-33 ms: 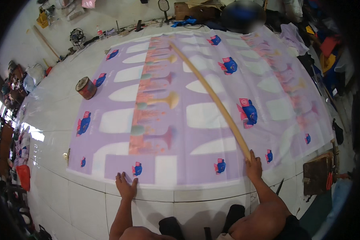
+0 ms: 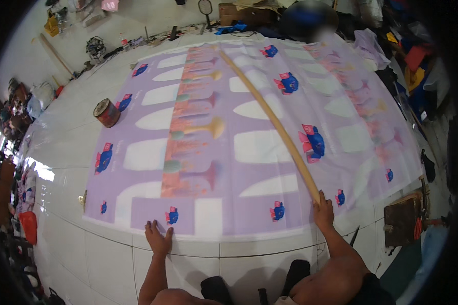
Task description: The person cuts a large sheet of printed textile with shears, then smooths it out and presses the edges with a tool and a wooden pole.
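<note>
Where a purple printed sheet [image 2: 247, 213] lies spread over the tiled floor [image 2: 61, 178], a wooden pole [image 2: 276, 122] rests slantwise on it, its near end by the person. The right hand [image 2: 323, 213] has its fingers on that end; whether they close around it cannot be told. Fingers spread, the left hand [image 2: 159, 239] rests on the sheet's near edge, grasping nothing. A rusty can [image 2: 107, 113] sits at the left edge, and a bottle [image 2: 123, 40] stands beyond.

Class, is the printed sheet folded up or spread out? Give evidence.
Spread out: the purple sheet lies broadly across the floor tiles, its print showing. Whether part is doubled, I cannot tell.
</note>
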Tool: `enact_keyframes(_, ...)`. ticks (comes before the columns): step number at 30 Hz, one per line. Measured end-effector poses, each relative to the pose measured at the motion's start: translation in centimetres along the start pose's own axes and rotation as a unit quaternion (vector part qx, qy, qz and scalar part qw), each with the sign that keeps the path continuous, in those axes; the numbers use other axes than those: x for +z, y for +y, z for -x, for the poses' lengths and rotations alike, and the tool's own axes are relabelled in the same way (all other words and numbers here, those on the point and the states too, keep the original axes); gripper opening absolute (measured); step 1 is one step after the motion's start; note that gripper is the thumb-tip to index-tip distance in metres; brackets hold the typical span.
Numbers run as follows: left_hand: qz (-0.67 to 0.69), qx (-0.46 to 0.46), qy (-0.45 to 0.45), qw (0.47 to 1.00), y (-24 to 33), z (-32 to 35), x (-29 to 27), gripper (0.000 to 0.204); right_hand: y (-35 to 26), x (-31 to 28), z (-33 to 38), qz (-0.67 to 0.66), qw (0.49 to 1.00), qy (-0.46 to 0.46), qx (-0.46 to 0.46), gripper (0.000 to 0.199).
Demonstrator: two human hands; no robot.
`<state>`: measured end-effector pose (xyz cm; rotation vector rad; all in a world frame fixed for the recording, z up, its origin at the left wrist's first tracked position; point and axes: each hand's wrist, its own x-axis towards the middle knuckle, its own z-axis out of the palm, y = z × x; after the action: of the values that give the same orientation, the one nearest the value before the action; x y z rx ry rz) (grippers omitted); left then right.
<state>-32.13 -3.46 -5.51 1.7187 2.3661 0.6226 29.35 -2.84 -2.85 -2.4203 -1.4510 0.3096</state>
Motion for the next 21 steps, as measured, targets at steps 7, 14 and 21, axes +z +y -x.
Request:
enact_keyframes(7, -0.099, -0.048, 0.044, 0.993, 0.3, 2.6, -1.1, 0.059, 6.1, -2.2, -2.6, 0.010, 0.991, 0.036, 0.126, 0.059)
enact_keyframes(14, -0.029, -0.105, 0.097, 0.989, -1.5, 2.0, -1.2, 0.063, 9.1, -1.7, -5.5, -0.080, 0.991, 0.044, 0.094, 0.058)
enact_keyframes(21, -0.076, -0.119, 0.069, 0.988, -1.7, 0.9, -0.3, 0.069, -4.7, 0.2, -5.7, -0.078, 0.988, 0.014, -0.131, 0.056)
